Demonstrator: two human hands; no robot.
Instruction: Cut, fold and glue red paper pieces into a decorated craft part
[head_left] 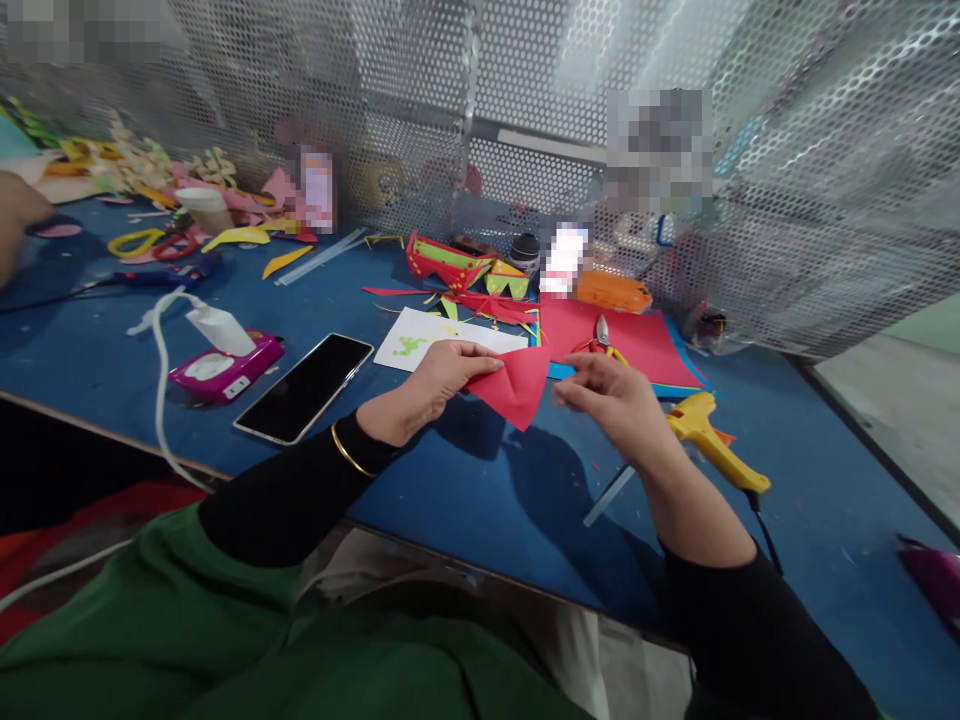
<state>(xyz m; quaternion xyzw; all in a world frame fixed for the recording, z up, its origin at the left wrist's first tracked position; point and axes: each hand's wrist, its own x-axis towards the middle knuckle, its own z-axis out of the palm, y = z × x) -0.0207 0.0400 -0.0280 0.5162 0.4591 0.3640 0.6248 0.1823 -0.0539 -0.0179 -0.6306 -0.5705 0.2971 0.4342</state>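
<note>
My left hand (439, 380) pinches a small red sheet (521, 390) by its left edge, holding it above the blue table. The sheet is creased and has a pointed lower corner; whether it is paper or thin foam I cannot tell. Just off the sheet's right edge is my right hand (619, 405), with thumb and forefinger apart and nothing visible between them. Behind the hands lie a white card (405, 335) with green marks and a stack of red sheets (645, 340). Red-handled snips (601, 335) rest on that stack.
A yellow glue gun (716, 440) and a clear glue stick (609, 495) lie by my right forearm. To the left are a phone (306, 390) and a purple power socket (225, 368) with a white cable. Red and green cut-out glasses (448, 265) stand behind. Another person's hand (22, 215) shows far left.
</note>
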